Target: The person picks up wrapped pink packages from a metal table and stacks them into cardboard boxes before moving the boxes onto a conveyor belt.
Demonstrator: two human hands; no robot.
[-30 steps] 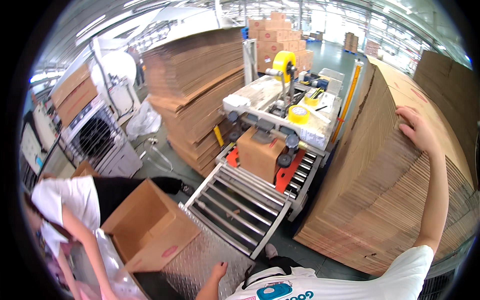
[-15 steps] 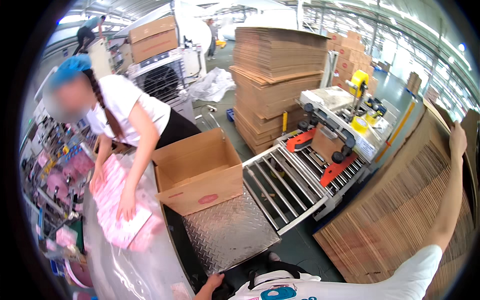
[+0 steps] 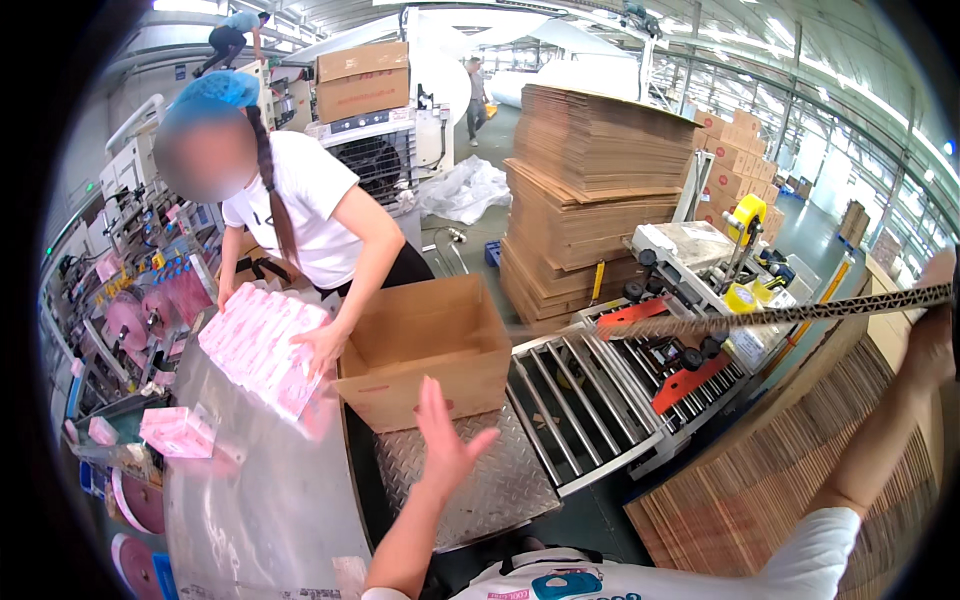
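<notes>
"What just changed?"

"The right hand (image 3: pixel 932 340) was resting on the big cardboard pile (image 3: pixel 800 480). Now it is clamped on one flat cardboard piece (image 3: pixel 780 318), held up above the pile with its thin edge showing."

"And the left hand (image 3: pixel 445 455)?"

"It was down low by the metal plate (image 3: pixel 480 490)'s near edge. Now it is up in front of the open box (image 3: pixel 400 402), fingers spread apart, holding nothing."

"So what does that mean for the work?"

"One hand looks busy with the cardboard. The other looks free."

"What else is around?"

"The open box stands at the plate's far edge. The rollers (image 3: pixel 565 400) start by its right edge. On the metal table (image 3: pixel 260 520), near the far right corner, a co-worker's hand (image 3: pixel 320 350) touches a row of pink packs (image 3: pixel 260 340). A lone pink pack (image 3: pixel 178 432) sits near the left edge."

"Is anything in the way?"

"The open box fills the plate's far side. The flat piece hides a bit of the tape machine (image 3: pixel 690 240)."
</notes>
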